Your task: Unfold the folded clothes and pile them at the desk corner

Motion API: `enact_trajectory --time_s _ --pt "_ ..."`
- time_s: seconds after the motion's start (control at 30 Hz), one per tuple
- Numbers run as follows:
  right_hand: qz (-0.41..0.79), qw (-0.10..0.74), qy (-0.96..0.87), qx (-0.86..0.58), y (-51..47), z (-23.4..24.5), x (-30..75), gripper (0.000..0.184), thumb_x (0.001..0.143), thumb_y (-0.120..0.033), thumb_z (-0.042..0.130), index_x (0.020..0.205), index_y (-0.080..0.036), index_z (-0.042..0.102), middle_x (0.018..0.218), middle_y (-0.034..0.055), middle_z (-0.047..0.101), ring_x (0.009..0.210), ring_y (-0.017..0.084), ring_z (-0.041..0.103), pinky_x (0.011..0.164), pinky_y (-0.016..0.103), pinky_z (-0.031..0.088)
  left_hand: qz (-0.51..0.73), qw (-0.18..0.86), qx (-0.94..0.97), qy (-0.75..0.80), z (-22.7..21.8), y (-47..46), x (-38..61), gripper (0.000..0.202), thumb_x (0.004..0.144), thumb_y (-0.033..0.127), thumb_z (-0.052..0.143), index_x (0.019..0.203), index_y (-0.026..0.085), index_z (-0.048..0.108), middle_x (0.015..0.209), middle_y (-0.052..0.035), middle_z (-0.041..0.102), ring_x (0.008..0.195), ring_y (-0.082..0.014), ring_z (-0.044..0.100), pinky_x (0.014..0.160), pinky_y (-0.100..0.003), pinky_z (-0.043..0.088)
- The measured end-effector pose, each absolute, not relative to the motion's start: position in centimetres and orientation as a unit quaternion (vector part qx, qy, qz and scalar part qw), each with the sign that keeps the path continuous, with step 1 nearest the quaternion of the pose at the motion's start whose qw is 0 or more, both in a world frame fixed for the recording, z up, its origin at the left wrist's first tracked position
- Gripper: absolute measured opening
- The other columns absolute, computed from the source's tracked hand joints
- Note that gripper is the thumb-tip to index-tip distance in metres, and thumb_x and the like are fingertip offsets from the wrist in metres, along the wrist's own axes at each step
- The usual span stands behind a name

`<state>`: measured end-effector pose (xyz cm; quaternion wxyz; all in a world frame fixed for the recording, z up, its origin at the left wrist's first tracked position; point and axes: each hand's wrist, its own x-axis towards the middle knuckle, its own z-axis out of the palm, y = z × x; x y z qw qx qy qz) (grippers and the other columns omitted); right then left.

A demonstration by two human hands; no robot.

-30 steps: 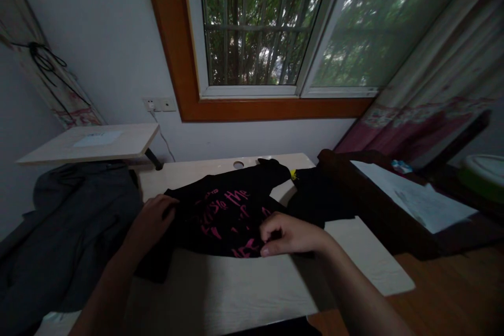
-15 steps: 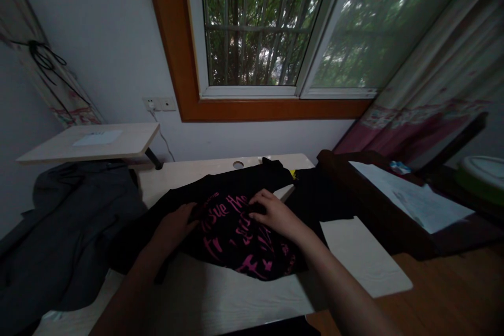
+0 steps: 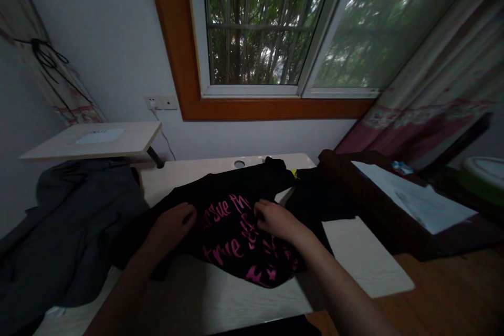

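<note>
On the table (image 3: 366, 268), dead centre, a black shirt (image 3: 236, 220) with pink lettering is lying rumpled. Both hands are resting on it: the left hand (image 3: 173, 223) is pressing down at the shirt's 9 o'clock side with fingers curled, and whether it is gripping cloth cannot be told; the right hand (image 3: 275, 219) is lying at about 3 o'clock, fingers bent onto the print, its grip likewise unclear. A grey garment (image 3: 66, 231) is spreading out at 9 o'clock, papers (image 3: 413, 197) at 3 o'clock.
</note>
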<state>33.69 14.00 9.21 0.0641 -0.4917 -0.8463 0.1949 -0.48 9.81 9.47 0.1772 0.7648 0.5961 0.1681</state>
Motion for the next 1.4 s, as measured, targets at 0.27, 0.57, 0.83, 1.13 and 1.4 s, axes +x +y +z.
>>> enact_trajectory --time_s 0.27,0.57,0.83,1.13,1.4 --pt "0.184 0.213 -0.858 -0.431 13.4 11.2 31.6 0.052 0.090 -0.028 0.067 0.139 -0.029 0.052 0.134 0.0077 0.056 0.117 0.024 0.061 0.100 0.037 0.050 0.265 0.110 0.755 0.589 12.4 9.1 1.6 0.016 0.089 0.027 0.051 0.080 0.022 0.064 0.084 -0.0021 0.065 0.078 -0.0173 0.062 0.075 -0.031 0.046" --pt "0.117 0.212 -0.887 -0.394 14.0 12.3 28.8 0.033 0.104 -0.044 0.047 0.121 -0.025 0.068 0.108 0.0089 0.070 0.103 0.023 0.067 0.093 0.035 0.052 0.407 0.081 0.737 0.534 16.2 7.5 4.7 0.018 0.092 0.030 0.053 0.084 0.024 0.068 0.079 -0.0021 0.066 0.075 -0.0168 0.062 0.073 -0.031 0.051" --pt "0.157 0.452 -0.782 -0.399 15.1 15.1 28.8 0.029 0.102 -0.036 0.049 0.102 -0.021 0.074 0.094 0.0072 0.073 0.090 0.021 0.068 0.083 0.031 0.052 0.445 0.059 0.730 0.516 14.6 9.1 4.3 0.019 0.092 0.033 0.062 0.109 0.025 0.066 0.114 -0.0071 0.065 0.111 -0.0238 0.060 0.101 -0.043 0.050" --pt "0.365 0.543 -0.690 -0.309 13.6 18.3 26.2 0.032 0.098 -0.046 0.057 0.095 -0.021 0.077 0.085 0.0021 0.072 0.080 0.018 0.067 0.074 0.029 0.052 0.483 0.269 0.694 0.461 9.9 10.4 9.4 0.090 0.076 0.034 0.080 0.152 0.023 0.033 0.147 -0.0160 0.052 0.135 -0.0337 0.052 0.111 -0.055 0.044" --pt "0.464 0.438 -0.752 -0.168 13.0 20.4 27.4 0.028 0.097 -0.041 0.062 0.124 -0.034 0.070 0.134 0.0016 0.066 0.130 0.021 0.057 0.115 0.047 0.041 0.616 0.322 0.518 0.499 13.6 11.5 7.0 0.040 0.083 0.030 0.069 0.122 0.023 0.066 0.124 -0.0066 0.071 0.125 -0.0300 0.062 0.108 -0.046 0.049"
